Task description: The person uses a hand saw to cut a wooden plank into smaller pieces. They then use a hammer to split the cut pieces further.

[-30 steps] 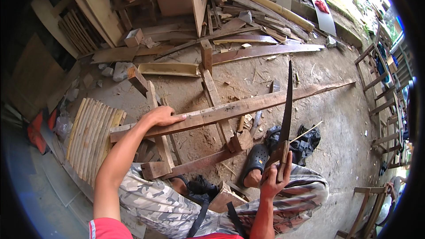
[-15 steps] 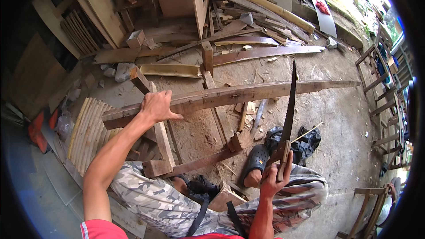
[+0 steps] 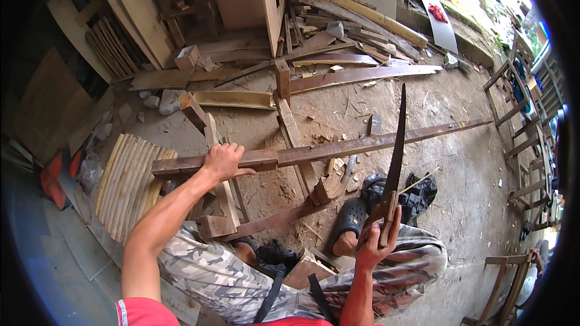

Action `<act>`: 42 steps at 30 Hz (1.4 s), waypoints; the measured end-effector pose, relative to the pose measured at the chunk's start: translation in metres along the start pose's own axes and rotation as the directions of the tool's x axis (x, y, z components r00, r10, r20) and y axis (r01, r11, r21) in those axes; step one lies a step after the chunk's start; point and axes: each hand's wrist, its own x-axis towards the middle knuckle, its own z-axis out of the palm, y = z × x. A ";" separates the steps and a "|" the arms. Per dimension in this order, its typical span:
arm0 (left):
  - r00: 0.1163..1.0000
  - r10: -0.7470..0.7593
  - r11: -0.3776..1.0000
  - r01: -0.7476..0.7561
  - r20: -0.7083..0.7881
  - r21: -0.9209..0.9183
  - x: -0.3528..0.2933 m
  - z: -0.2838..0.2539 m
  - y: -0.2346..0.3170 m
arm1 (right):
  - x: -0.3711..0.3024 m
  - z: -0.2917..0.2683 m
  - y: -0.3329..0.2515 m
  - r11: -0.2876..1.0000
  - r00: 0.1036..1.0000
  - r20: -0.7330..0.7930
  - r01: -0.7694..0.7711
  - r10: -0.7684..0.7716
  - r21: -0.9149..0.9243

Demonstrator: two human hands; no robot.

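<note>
Across the low frame (image 3: 225, 208): a long wooden beam (image 3: 338, 147) lies slantwise over the crosspieces, its blunt left end by the edge of a slatted panel (image 3: 124, 184), its thinner right end out over the floor (image 3: 465, 205).
Left hand (image 3: 224, 162): gripping the beam from above, fingers bent over the far side, thumb stretched along the near side.
Beam face: a crosswise line shows just right of that hand.
Right hand (image 3: 376, 249): closed around the handle of a handsaw (image 3: 395, 166), near the right knee.
Saw blade: upright, toothed edge to the left — it crosses in front of the beam from this angle; contact, I cannot tell.
By the saw: a dark clog (image 3: 348, 223) and crumpled black plastic (image 3: 422, 198).
Beyond the frame: scrap wood (image 3: 323, 39) heaped beside a bamboo pole (image 3: 362, 15).
</note>
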 end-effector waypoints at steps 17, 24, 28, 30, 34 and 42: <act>0.650 -0.021 0.852 0.409 0.760 -0.327 0.022 -0.029 -0.012 | 0.001 0.004 -0.009 0.998 1.000 0.021 -0.021 0.020 0.067; 0.974 -0.133 0.989 0.120 0.181 0.082 -0.028 -0.013 0.051 | 0.002 0.003 -0.006 0.998 0.998 -0.004 -0.058 0.058 0.019; 0.986 -0.112 0.974 0.084 0.123 0.210 -0.038 0.016 0.028 | -0.003 0.010 -0.007 0.995 0.996 0.043 -0.076 0.073 0.064; 0.918 -0.084 0.996 0.062 0.389 0.067 -0.007 -0.009 0.019 | -0.001 0.006 -0.005 0.997 0.998 0.025 -0.067 0.066 0.037; 0.728 0.100 0.923 0.187 0.679 -0.336 0.025 -0.040 -0.018 | 0.000 0.005 -0.007 0.995 0.998 0.037 -0.053 0.050 0.084; 0.485 0.118 0.702 0.576 0.866 -0.418 0.014 -0.026 -0.026 | 0.003 0.006 -0.009 0.995 0.996 0.027 -0.081 0.079 0.050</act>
